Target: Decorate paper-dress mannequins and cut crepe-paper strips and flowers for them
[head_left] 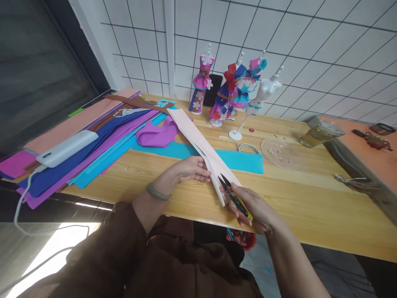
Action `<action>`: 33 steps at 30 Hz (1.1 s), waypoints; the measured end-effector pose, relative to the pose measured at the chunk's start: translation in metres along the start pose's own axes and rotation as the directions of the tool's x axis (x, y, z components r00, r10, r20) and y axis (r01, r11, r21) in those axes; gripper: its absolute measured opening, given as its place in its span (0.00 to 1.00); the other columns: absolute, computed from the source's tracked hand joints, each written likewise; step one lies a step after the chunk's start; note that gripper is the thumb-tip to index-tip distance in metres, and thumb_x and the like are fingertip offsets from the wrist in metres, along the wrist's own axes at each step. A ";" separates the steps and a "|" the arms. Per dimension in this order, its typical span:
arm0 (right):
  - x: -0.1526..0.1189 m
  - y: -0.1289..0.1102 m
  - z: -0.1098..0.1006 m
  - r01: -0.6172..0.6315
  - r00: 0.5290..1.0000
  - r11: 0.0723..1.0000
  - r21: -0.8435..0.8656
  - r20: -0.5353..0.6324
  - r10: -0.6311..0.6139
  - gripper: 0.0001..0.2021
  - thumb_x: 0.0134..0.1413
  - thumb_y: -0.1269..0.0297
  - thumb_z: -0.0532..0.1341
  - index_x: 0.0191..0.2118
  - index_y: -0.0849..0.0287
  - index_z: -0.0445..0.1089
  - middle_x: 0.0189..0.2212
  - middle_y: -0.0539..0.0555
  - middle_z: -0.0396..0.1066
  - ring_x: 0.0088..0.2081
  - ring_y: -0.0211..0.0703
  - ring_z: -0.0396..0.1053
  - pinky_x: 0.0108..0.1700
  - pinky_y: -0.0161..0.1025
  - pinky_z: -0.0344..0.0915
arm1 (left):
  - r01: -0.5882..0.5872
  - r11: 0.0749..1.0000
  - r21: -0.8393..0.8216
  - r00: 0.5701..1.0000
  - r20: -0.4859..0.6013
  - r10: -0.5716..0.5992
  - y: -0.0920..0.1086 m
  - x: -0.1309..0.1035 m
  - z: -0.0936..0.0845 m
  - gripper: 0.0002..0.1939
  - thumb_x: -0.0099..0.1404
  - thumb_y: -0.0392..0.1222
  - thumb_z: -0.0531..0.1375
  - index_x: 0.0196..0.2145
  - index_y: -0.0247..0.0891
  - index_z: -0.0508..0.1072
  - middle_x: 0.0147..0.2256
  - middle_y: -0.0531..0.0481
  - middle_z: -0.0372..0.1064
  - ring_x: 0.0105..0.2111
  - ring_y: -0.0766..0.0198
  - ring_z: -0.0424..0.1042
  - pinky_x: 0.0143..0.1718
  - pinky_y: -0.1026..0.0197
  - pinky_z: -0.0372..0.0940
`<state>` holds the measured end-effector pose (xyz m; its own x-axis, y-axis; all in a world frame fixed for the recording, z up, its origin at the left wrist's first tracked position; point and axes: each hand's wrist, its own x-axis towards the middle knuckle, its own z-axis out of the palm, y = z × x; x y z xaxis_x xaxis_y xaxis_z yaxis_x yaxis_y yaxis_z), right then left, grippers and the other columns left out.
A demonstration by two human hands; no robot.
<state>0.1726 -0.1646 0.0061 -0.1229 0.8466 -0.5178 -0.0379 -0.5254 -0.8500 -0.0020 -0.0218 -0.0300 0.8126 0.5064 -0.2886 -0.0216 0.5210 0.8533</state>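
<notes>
A long pale pink folded strip (pixel 198 134), paper or felt, lies slanting across the table in front of me. My left hand (pixel 195 169) has its fingers closed on the strip's left edge, near a narrow slit or cut piece. My right hand (pixel 249 203) grips black-bladed thread snips (pixel 237 198) with a yellow handle part; the blades point up and left over the near end of the strip. Under the strip crosses a turquoise strip (pixel 245 161). A purple folded piece (pixel 158 131) rests left of it.
Stacked coloured sheets (pixel 114 145) with a white corded device (pixel 68 148) cover the left. Behind stand several dressed mini mannequins (pixel 201 85), a bare white mannequin (pixel 266 91) and a phone (pixel 213 89). To the right are a tape roll (pixel 249 148), a bead dish (pixel 277 153) and a cup (pixel 321 134).
</notes>
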 end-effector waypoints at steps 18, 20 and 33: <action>0.004 0.009 -0.002 -0.027 0.999 0.998 -0.048 0.028 0.028 0.22 0.53 0.45 0.52 0.26 0.62 0.62 0.15 0.49 0.67 0.08 0.27 0.52 0.13 0.30 0.58 | -0.037 0.999 0.004 0.999 -0.005 0.037 -0.003 0.001 -0.001 0.17 0.47 0.32 0.67 0.37 0.31 0.72 0.38 0.41 0.72 0.35 0.62 0.73 0.39 0.58 0.68; 0.001 0.010 -0.003 -0.045 0.999 0.998 -0.048 0.021 0.046 0.22 0.53 0.44 0.51 0.28 0.62 0.62 0.15 0.49 0.67 0.08 0.27 0.53 0.13 0.30 0.58 | -0.045 0.999 -0.003 0.999 -0.009 0.045 -0.003 0.001 -0.001 0.17 0.47 0.31 0.67 0.37 0.31 0.72 0.38 0.41 0.72 0.36 0.62 0.73 0.40 0.57 0.68; -0.021 0.031 0.022 -0.124 0.991 0.910 0.395 0.007 0.132 0.19 0.53 0.49 0.55 0.43 0.59 0.65 0.20 0.43 0.55 0.14 0.23 0.43 0.12 0.24 0.44 | -0.118 0.985 -0.129 0.993 0.005 0.120 -0.002 0.009 0.010 0.18 0.50 0.30 0.65 0.40 0.33 0.71 0.41 0.42 0.71 0.39 0.62 0.71 0.47 0.54 0.64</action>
<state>0.1522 -0.2007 -0.0071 -0.1335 0.7690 -0.6252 -0.4110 -0.6170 -0.6711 0.0111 -0.0253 -0.0301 0.8070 0.5618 -0.1822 -0.1922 0.5415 0.8184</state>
